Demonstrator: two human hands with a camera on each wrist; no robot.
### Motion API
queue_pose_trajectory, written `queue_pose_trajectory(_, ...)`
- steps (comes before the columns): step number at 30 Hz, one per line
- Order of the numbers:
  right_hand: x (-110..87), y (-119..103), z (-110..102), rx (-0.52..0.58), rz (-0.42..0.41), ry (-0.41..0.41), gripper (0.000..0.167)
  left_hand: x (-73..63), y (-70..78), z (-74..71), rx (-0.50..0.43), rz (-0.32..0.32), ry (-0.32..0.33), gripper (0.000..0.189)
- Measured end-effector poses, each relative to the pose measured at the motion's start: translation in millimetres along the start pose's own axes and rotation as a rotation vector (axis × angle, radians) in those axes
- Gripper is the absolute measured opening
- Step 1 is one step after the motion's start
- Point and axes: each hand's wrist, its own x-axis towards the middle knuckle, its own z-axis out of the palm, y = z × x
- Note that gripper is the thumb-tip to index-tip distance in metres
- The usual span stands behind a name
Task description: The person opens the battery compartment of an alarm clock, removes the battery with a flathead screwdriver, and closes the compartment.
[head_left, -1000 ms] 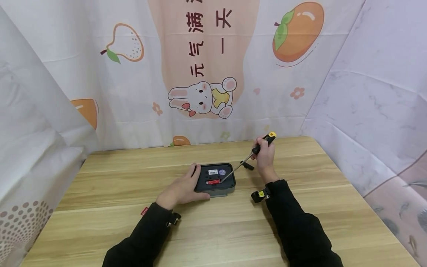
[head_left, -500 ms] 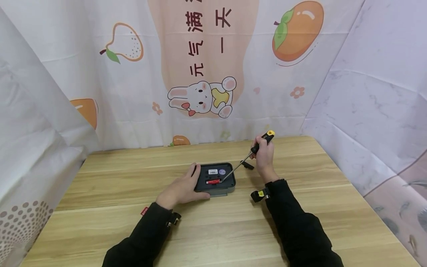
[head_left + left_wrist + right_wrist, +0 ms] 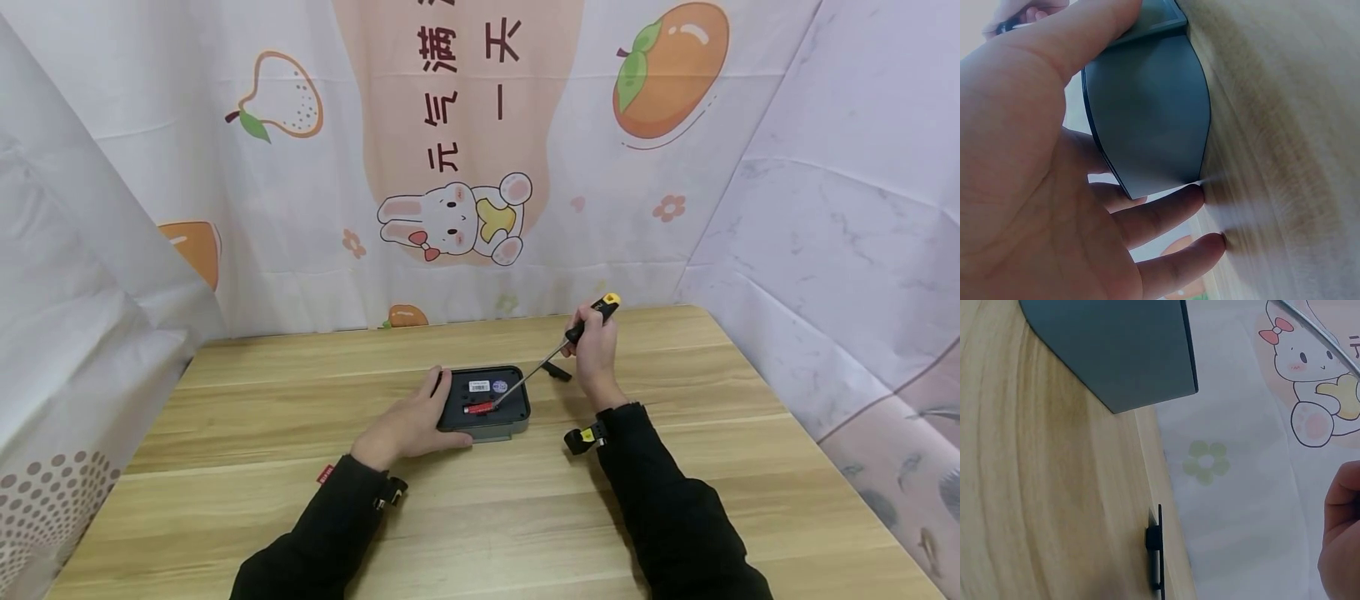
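Observation:
A dark grey, box-shaped device (image 3: 450, 417) lies on the table with its black back facing up; its kind is unclear. In its back sits a red battery (image 3: 478, 409), near two round-cornered labels. My left hand (image 3: 408, 427) grips the device's left end, thumb along the front side and fingers round the far side; the left wrist view shows the device's end wall (image 3: 1147, 112) between them. My right hand (image 3: 596, 357) holds a screwdriver (image 3: 576, 335) by its black and yellow handle. The shaft slants down leftward, its tip at the battery's right end.
A small black battery cover (image 3: 556, 372) lies right of the device, below the screwdriver shaft. The wooden table (image 3: 480, 517) ends at a printed curtain (image 3: 300, 208) behind. A black wrist camera (image 3: 581, 439) juts from the right cuff.
The screwdriver's tip has shifted slightly at the battery's right end, and the battery looks a little more tilted. The left hand and the device have stayed put.

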Motion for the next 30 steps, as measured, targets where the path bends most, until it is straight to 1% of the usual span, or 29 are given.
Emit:
queue_pose_trajectory(3,0.9,-1,-1,-0.016,0.002,0.015,0.028,-0.1,-0.1,0.3,-0.002,0.003,0.001,0.114)
queue_pose_trajectory(8,1.7,-5,-1,-0.02,-0.031,0.023,0.028,-0.3,0.7,-0.3,-0.005,0.002,-0.003,0.114)
queue_pose_trajectory(12,0.2,-8,1,-0.053,-0.064,-0.013,0.028,-0.2,0.9,-0.5,-0.005,0.001,-0.003,0.114)
queue_pose_trajectory(14,-1.4,-9,2,-0.076,-0.088,-0.039,0.025,-0.3,0.8,-0.5,-0.003,0.003,-0.001,0.114)
queue_pose_trajectory(17,-4.2,-11,4,-0.116,-0.142,-0.079,0.023,-0.6,0.8,-0.6,-0.006,0.009,0.003,0.114)
queue_pose_trajectory(19,-5.6,-12,6,-0.125,-0.193,-0.111,0.023,-0.8,0.7,-1.0,-0.012,0.009,0.002,0.114)
queue_pose_trajectory(22,-6.7,-15,8,-0.128,-0.264,-0.152,0.027,-1.4,0.9,-1.6,-0.022,0.007,-0.003,0.114)
queue_pose_trajectory(24,-6.7,-16,9,-0.118,-0.294,-0.168,0.029,-1.9,1.1,-2.2,-0.024,0.004,-0.008,0.114)
queue_pose_trajectory(26,-6.7,-16,10,-0.116,-0.303,-0.171,0.03,-2.1,1.0,-2.3,-0.022,0.005,-0.009,0.114)
queue_pose_trajectory(30,-6.3,-16,9,-0.11,-0.292,-0.157,0.029,-2.1,0.8,-2.0,-0.015,0.004,-0.009,0.113)
